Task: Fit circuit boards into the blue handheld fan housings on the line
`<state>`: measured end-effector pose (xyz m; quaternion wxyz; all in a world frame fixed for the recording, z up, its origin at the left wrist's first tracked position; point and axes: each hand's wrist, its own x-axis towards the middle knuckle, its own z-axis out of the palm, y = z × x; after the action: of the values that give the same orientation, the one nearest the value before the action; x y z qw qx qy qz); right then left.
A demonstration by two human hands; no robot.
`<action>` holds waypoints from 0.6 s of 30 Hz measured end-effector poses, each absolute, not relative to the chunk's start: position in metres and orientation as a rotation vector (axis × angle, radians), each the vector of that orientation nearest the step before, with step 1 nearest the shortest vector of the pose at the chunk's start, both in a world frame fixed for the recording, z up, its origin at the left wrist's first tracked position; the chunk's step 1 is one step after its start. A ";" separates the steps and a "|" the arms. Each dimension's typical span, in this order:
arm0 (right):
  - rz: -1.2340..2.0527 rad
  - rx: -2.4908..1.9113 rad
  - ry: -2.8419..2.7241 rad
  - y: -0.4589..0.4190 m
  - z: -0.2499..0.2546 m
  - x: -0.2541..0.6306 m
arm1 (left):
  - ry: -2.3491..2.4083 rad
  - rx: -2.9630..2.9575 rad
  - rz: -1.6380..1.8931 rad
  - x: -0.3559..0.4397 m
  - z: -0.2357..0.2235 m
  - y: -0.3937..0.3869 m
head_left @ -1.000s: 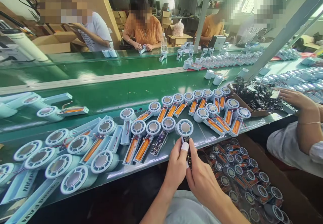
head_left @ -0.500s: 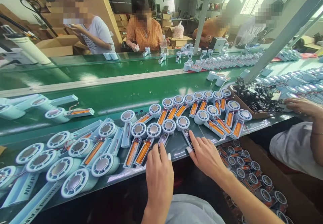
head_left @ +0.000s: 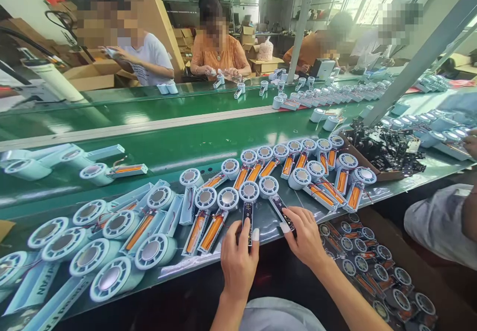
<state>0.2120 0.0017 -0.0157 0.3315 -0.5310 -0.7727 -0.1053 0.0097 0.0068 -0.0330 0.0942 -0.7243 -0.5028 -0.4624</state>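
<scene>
My left hand (head_left: 239, 259) grips the handle of a light-blue handheld fan (head_left: 249, 191). A black circuit board (head_left: 247, 212) lies in that handle, between thumb and fingers. My right hand (head_left: 304, 234) has its thumb and fingers around the handle end of a second handheld fan (head_left: 269, 186), where another black circuit board (head_left: 278, 206) shows. Both fans rest on the table, round heads pointing away from me. White covers sit on both thumb tips. Just left of my left hand lie fans with orange batteries (head_left: 213, 231) in open handles.
More fans (head_left: 108, 279) crowd the table on the left. A box of black circuit boards (head_left: 385, 149) stands at right. Below the table edge, a carton holds several fans (head_left: 380, 272). A green conveyor belt (head_left: 179, 147) runs beyond, with people seated across it.
The fan handle under my left hand has swung to point straight toward me, baring its board. My right hand has shifted slightly down its handle. The neighbour's hand at right has pulled away from the box.
</scene>
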 end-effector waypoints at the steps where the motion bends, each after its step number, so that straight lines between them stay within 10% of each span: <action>1: -0.286 -1.382 -2.012 0.002 -0.016 0.212 | -1.487 -2.135 -1.363 0.010 -0.034 0.007; 18: -0.241 -1.411 -2.031 0.001 -0.015 0.209 | -1.653 -2.247 -1.183 0.011 -0.024 0.004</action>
<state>0.2094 0.0014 -0.0147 0.3224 -0.5376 -0.7737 -0.0918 0.0108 0.0042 -0.0238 0.0560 -0.7405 -0.5447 -0.3897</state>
